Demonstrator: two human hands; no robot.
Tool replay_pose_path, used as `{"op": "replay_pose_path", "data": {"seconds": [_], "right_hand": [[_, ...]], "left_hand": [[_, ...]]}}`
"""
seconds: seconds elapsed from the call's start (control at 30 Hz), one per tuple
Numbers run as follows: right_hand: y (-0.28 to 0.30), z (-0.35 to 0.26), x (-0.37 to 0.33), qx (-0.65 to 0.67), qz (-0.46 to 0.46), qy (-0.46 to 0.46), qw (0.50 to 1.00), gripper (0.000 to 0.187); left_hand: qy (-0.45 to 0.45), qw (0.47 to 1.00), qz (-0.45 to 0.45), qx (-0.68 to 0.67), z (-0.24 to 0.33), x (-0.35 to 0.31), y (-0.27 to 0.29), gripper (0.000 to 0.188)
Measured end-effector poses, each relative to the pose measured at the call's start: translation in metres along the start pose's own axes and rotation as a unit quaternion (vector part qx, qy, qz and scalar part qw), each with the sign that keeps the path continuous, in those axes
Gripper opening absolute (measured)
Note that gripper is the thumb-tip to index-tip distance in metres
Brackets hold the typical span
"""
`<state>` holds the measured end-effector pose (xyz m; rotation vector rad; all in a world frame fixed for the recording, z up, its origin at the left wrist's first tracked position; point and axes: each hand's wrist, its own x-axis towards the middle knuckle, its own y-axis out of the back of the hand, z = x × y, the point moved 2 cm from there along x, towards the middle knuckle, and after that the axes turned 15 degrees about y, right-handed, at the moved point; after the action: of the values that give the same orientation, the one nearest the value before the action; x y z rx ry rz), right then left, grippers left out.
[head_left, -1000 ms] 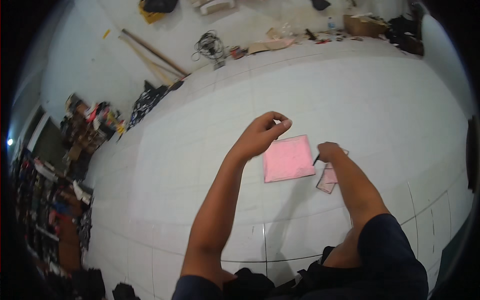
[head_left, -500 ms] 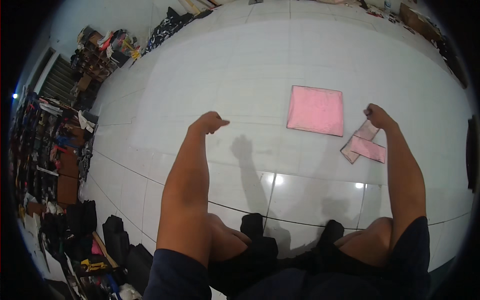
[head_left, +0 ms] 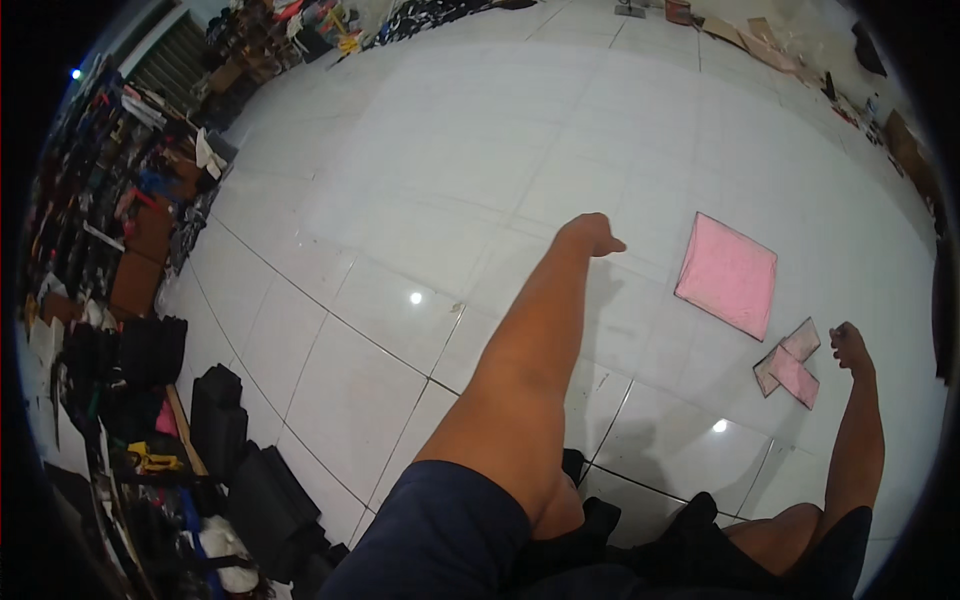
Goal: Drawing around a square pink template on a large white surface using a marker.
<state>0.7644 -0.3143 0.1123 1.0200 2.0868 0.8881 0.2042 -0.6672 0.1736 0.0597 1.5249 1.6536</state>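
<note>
My left hand (head_left: pixel 594 235) is held out over a large pale, thin sheet (head_left: pixel 450 140) spread on the tiled floor. Its fingers are closed together, and whatever they pinch, if anything, does not show. To its right lies a flat pink square pad (head_left: pixel 728 275) with dark edges. Nearer to me, a pink strip (head_left: pixel 797 380) lies crosswise over a paler pink strip (head_left: pixel 803 338). Just right of these strips is my right hand (head_left: pixel 850 346), fingers curled in; I cannot make out anything in them.
White floor tiles (head_left: pixel 330 370) surround the sheet. Along the left stand crowded piles of goods (head_left: pixel 130 220), with black blocky pieces (head_left: pixel 270 500) near my left side. Cardboard pieces (head_left: pixel 765 50) and a small bucket (head_left: pixel 678 11) sit by the far wall.
The view has turned leftward and tilted, so the pink pieces appear farther right and lower. My left hand now appears closer to the pink square; my right hand is beside the strips, no longer over them.
</note>
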Motion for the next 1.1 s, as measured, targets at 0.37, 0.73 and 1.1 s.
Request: {"op": "replay_pose_path", "data": {"seconds": [0.37,0.73,1.1], "right_hand": [[0.064,-0.006,-0.035,-0.128,0.062,0.184,0.973,0.026],[0.064,-0.098,-0.069,-0.140,0.000,0.012,0.990,0.037],[0.056,-0.134,-0.040,-0.204,0.020,0.166,0.965,0.038]], "left_hand": [[-0.119,0.976,-0.011,-0.180,-0.064,0.051,-0.022,0.045],[0.107,0.989,-0.044,-0.088,-0.121,-0.009,0.035,0.055],[0.078,0.996,0.018,-0.040,-0.094,-0.033,0.044,0.062]]}}
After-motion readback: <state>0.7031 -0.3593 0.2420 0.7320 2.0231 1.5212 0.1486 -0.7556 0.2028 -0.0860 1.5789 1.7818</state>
